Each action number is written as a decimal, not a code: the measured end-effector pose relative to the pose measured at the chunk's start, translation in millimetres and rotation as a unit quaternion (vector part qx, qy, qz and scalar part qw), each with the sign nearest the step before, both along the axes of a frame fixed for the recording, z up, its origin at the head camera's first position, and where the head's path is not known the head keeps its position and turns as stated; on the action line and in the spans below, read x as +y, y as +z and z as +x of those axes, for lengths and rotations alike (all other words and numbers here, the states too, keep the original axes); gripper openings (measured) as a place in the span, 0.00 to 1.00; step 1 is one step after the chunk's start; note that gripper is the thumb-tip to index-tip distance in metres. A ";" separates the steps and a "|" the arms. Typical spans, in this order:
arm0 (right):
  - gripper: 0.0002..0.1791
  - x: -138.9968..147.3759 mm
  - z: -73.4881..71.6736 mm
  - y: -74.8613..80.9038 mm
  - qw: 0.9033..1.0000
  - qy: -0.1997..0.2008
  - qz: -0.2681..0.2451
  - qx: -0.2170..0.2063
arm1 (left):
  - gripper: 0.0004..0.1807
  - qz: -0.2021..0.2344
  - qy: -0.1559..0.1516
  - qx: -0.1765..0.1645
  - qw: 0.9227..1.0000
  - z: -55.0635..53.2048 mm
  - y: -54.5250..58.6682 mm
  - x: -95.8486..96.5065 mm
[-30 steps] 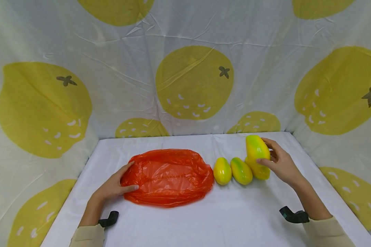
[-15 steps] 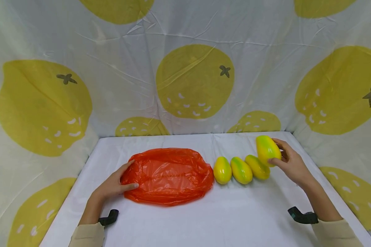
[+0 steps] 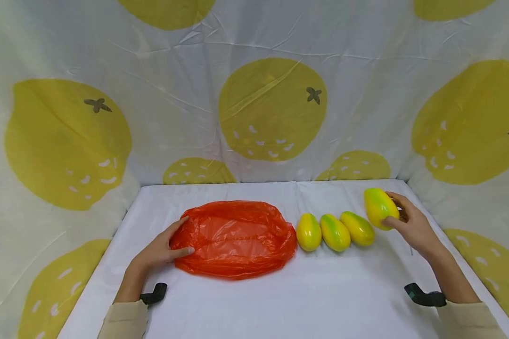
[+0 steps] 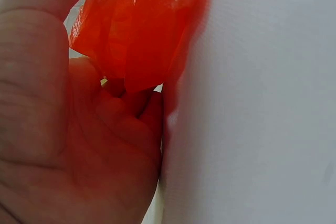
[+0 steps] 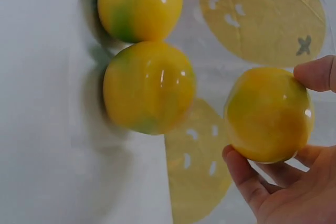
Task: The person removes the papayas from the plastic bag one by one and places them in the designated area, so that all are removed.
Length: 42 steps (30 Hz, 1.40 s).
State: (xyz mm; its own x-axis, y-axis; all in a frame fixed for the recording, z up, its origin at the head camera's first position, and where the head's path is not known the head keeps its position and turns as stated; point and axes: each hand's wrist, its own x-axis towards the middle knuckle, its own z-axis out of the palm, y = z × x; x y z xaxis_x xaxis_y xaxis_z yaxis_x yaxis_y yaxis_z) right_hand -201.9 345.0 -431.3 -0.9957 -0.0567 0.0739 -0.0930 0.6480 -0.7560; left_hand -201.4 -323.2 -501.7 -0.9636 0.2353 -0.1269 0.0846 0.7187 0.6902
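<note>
My right hand (image 3: 413, 228) holds a glossy yellow-green mango (image 3: 379, 207) between thumb and fingers, raised above the white table. In the right wrist view, the thumb and fingertips press opposite sides of this mango (image 5: 269, 115). To its left, three similar mangoes lie in a row: one nearest the hand (image 3: 358, 228), a middle one (image 3: 335, 232) and one beside the bag (image 3: 308, 232). A crumpled red plastic bag (image 3: 237, 240) lies flat at the left. My left hand (image 3: 159, 247) grips the bag's left end, its thumb on the near side; the left wrist view shows red film (image 4: 142, 30) between thumb and fingers.
A white cloth covers the table (image 3: 280, 306). Behind it and at both sides hangs a pale curtain (image 3: 356, 103) printed with large yellow lemons. Each wrist wears a black camera mount, such as the right one (image 3: 425, 296).
My right hand has lifted the mango away from the row and moved it to the right, uncovering the third mango. The left hand stays on the bag; the head view has shifted slightly.
</note>
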 end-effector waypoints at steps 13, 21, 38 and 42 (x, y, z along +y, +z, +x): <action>0.40 17.1 -5.1 -18.7 0.999 -0.016 -0.010 -0.037 | 0.58 -0.008 0.003 -0.010 1.000 -3.0 0.8 2.1; 0.41 24.2 -7.4 -33.5 0.998 -0.031 0.000 -0.061 | 0.57 -0.009 -0.004 -0.003 1.000 -3.3 -1.0 0.3; 0.41 25.5 -8.8 -51.9 0.995 -0.029 -0.002 -0.100 | 0.58 -0.007 0.003 -0.015 1.000 -2.8 1.4 2.1; 0.42 26.4 -8.4 -55.5 0.994 -0.028 -0.004 -0.108 | 0.58 -0.008 0.003 -0.016 1.000 -2.9 1.5 1.4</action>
State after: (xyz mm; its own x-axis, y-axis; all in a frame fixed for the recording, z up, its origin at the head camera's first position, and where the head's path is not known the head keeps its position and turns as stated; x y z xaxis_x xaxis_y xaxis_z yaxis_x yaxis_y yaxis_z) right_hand -210.3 371.4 -486.9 -0.9898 -0.0004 -0.1424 0.1090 0.6421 -0.7588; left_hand -204.4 -321.7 -500.1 -0.9604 0.2269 -0.1615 0.0578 0.7297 0.6813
